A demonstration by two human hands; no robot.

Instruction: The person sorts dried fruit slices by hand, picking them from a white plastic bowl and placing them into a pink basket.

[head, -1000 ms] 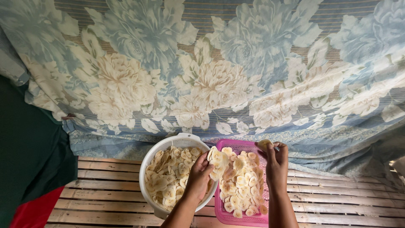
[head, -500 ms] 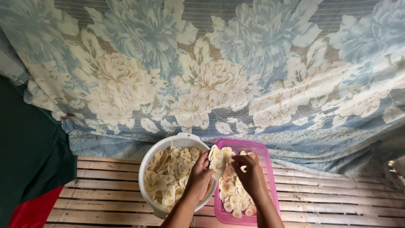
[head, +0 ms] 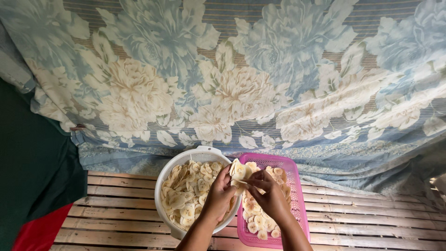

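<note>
The left hand (head: 219,195) grips a fanned stack of thin, pale banana slices (head: 239,172); the right hand (head: 269,195) pinches one slice off it. Beneath the left hand is a round white perforated basket (head: 197,155), beneath the right a pink rectangular mesh tray (head: 297,186), both on the slatted wooden desk (head: 371,218).

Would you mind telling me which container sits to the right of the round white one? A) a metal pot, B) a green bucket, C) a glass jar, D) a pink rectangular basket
D: a pink rectangular basket holding pale slices sits right beside the white bowl.
</note>
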